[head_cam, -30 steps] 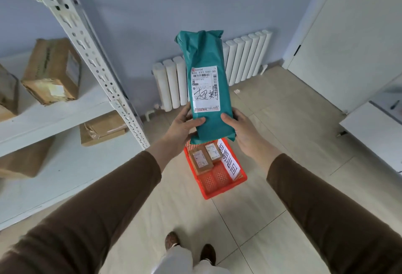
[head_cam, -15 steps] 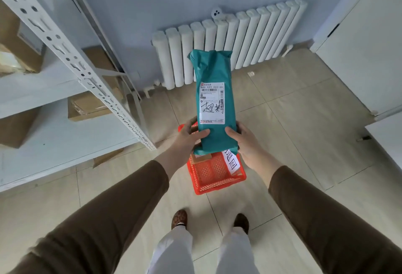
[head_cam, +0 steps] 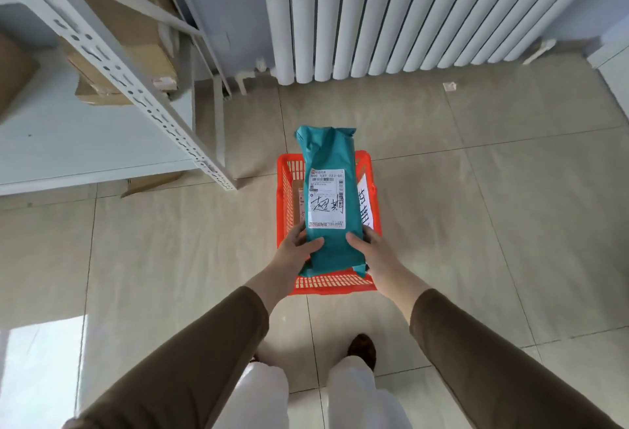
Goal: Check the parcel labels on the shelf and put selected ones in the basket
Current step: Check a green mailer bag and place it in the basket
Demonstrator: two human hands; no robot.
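Teal parcel (head_cam: 332,197), raised at chest height a second ago, now down over the red basket (head_cam: 283,197), label up. Left hand (head_cam: 295,247) and right hand (head_cam: 369,248) clasp its near end, fingers wrapped. Judged: selected; release comes next.

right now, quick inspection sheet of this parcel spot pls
surface: beige tiled floor, bare apart from the basket.
job's things: teal parcel, label up, held over the orange basket; brown boxes on the white shelf.
clutter: small scrap on the floor by the radiator.
grippers: left hand and right hand clasp the parcel's near end.
cables: nothing seen.
surroundings: white radiator against the wall.
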